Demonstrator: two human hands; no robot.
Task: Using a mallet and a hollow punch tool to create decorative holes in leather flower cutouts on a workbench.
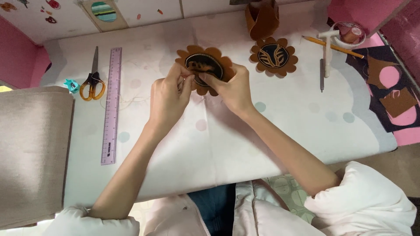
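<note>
A brown scalloped leather flower piece [210, 57] with a black oval centre is held just above the white table [271, 126]. My left hand [168, 98] pinches its lower left edge with the fingertips. My right hand [231, 89] grips its lower right edge, thumb on the black centre. Both hands meet at the piece's bottom. A thin thread seems to run at the fingertips, too fine to tell. A second brown flower piece [274, 57] with a gold-stitched black centre lies flat to the right.
Orange-handled scissors [92, 78] and a purple ruler [111, 105] lie on the left. A rolled brown strip [261, 19], a pencil [332, 47], a white tool [326, 48], a tape roll [350, 34] and brown scraps [396, 102] sit at the back right. Beige fabric [33, 153] covers the left edge.
</note>
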